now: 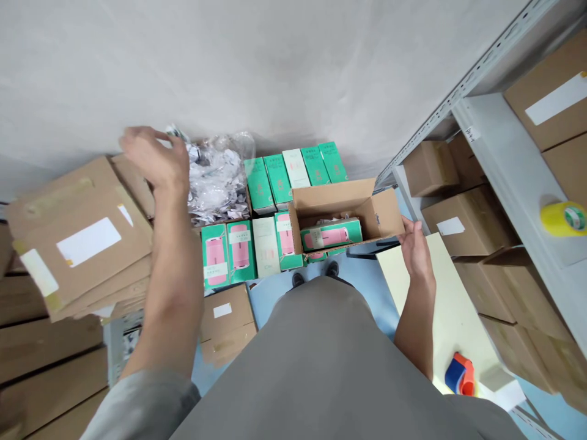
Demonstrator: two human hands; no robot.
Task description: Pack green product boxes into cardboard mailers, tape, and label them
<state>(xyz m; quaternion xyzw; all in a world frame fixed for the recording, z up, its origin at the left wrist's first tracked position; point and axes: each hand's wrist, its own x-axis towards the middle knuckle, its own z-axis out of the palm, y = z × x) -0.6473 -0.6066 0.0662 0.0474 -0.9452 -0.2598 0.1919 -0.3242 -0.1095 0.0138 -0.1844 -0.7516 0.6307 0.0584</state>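
My right hand [416,252] grips the end flap of an open cardboard box [339,198]. Inside that box lies a green carton with a pink bottle picture [332,235], along with some crumpled paper. My left hand [158,156] is raised at the far left, blurred, with its fingers bent. It is beside a heap of crumpled paper [217,183] partly covered by clear plastic. Whether the left fingers hold anything cannot be made out. Green and white product boxes [241,247] stand in two rows in front of me, some partly hidden by the open box.
Flattened cardboard boxes [92,238] are stacked at left. A shelf [518,165] with brown boxes rises on the right, with yellow tape [564,218] on it. A tape dispenser [460,374] rests on the pale tabletop [440,305]. Another cardboard box [227,321] lies low at left.
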